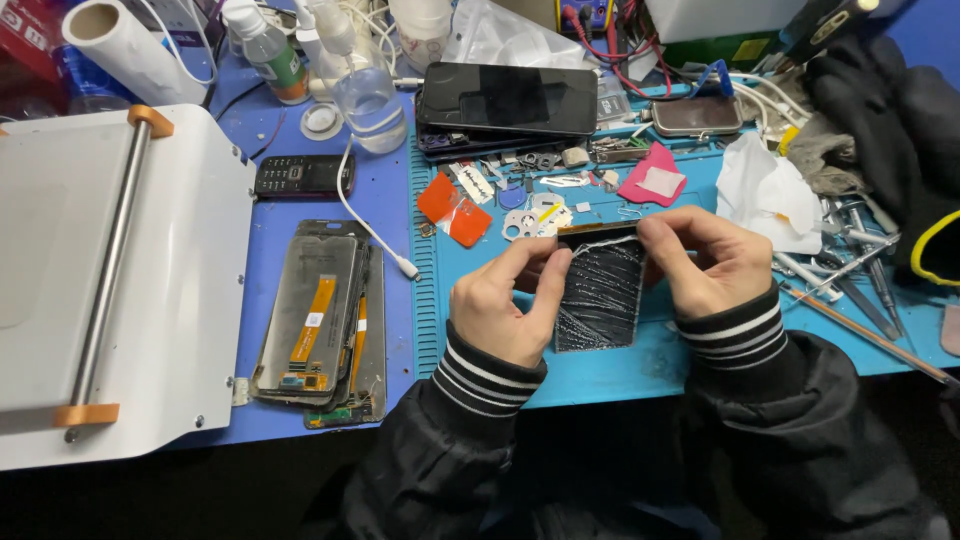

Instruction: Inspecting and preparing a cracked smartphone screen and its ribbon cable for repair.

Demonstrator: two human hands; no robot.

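Observation:
A cracked black phone screen (600, 292) is held upright-tilted over the blue work mat (620, 365), its glass full of fractures. My left hand (508, 302) grips its left edge, thumb and fingers pinched near the top corner. My right hand (708, 260) grips the right side, fingers curled over the top edge. Both wrists show black sleeves with striped cuffs.
Stacked phone display panels (322, 325) lie left of the mat beside a white machine with a metal roller (110, 260). A black phone (508, 100), a small keypad phone (302, 175), bottles (362, 85), small parts, tissue (765, 195) and metal tools (860, 275) crowd the bench.

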